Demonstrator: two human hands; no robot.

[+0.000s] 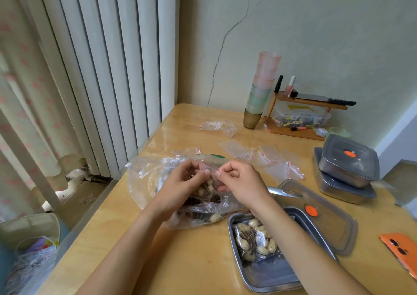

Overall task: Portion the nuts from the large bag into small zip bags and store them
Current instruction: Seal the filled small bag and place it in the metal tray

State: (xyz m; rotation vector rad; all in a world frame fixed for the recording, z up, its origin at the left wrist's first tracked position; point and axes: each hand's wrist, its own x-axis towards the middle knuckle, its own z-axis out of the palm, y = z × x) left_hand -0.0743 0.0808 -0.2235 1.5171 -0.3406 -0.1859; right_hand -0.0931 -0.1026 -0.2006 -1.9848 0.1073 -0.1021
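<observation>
A large clear plastic bag (146, 182) with peanuts lies open on the wooden table. Above it I hold a small zip bag (211, 177) with a red seal strip and nuts inside. My left hand (187, 182) pinches its top edge from the left and my right hand (237, 182) pinches it from the right, thumbs nearly meeting. A filled small bag of peanuts (252, 240) lies in an open steel container (270, 276) at the lower right. Several empty zip bags (268, 157) are spread on the table behind my hands.
The container's lid (327, 224) with an orange dot and a metal spoon (284, 192) lie right of my hands. Two stacked lidded steel containers (347, 170) stand at the far right. An orange phone (401, 249), stacked cups (261, 91) and a small wooden shelf (304, 114) are also there.
</observation>
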